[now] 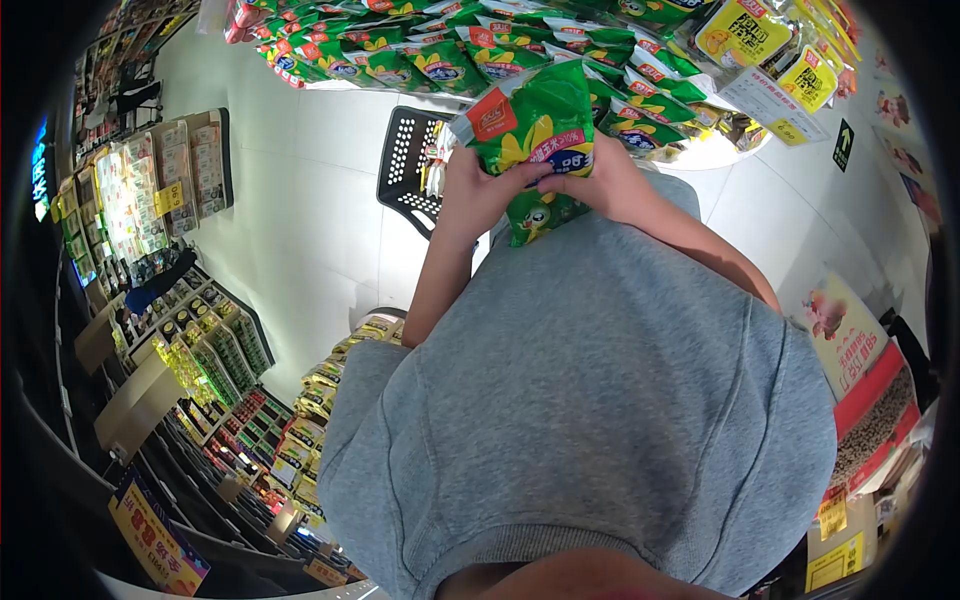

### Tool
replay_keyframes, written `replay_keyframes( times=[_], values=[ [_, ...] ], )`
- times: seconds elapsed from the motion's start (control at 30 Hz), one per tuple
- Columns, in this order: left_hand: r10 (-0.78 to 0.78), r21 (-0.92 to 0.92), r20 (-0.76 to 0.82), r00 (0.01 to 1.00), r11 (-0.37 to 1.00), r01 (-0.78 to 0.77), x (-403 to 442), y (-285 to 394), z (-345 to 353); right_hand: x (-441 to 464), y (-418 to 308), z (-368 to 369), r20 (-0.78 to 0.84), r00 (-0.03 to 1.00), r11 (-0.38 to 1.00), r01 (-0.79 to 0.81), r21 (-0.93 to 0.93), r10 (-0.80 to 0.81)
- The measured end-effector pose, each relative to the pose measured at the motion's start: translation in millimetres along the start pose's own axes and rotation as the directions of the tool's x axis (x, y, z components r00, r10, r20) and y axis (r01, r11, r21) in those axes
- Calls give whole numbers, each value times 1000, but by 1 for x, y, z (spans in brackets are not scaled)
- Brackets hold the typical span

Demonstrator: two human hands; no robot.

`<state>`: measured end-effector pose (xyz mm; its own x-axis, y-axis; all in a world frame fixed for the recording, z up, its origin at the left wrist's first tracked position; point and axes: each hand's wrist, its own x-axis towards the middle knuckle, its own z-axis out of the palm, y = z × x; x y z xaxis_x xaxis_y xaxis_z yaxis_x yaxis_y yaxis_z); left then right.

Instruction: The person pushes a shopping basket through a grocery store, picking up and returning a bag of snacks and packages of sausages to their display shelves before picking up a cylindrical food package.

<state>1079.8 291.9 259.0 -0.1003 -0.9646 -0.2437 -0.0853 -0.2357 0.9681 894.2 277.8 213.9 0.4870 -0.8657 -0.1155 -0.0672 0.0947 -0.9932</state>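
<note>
Both hands hold a green snack packet [540,115] with a red logo and yellow corn pictured on it. My left hand [483,190] grips its left side and my right hand [602,182] its right side, thumbs meeting across the front. The packet is upright before my grey top; the fingers behind it are hidden. Just beyond it lie many similar green packets [440,65] in overlapping rows on a display. Left of my left hand, a black perforated shopping basket [398,165] has a few pale packages inside, partly covered by my wrist.
Yellow packets [745,35] and a price card [770,100] sit at the display's right end. Stocked shelves [165,185] stand to the left, with stacked yellow packages [320,400] by my left elbow. A bin of small brown items [875,435] is at the right. Pale floor tiles [300,200] lie between.
</note>
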Motion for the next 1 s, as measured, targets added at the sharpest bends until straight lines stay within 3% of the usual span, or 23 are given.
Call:
replay_keyframes(
  times=[0.1,0.2,0.37,0.57,0.67,0.8,0.9,1.0],
  values=[
    [-25,108,-3,1000,994,25,1,2,2,2,2,-2,-20,1000,1000,11,-12,-11],
    [8,-22,-4,1000,1000,-8,5,-1,9,-1,2,-4,-41,999,1000,3,17,-2],
    [41,126,68,997,991,-49,17,1,20,-6,6,-8,-160,987,998,-11,58,20],
    [57,134,86,995,989,-68,18,-2,22,-9,-2,-14,-254,967,997,12,-78,-31],
    [78,108,64,995,991,-84,18,-1,24,-8,-7,-15,-246,969,987,-6,-163,-35],
    [113,205,32,993,972,-117,15,-4,22,-7,-9,-18,-170,985,994,-31,-107,12],
    [80,-80,-45,996,993,-83,11,-11,18,-6,-6,-14,-150,989,997,-22,-75,10],
    [100,82,-80,992,992,-94,12,-17,12,-3,-9,-10,-139,990,998,13,-55,-20]
  ],
)
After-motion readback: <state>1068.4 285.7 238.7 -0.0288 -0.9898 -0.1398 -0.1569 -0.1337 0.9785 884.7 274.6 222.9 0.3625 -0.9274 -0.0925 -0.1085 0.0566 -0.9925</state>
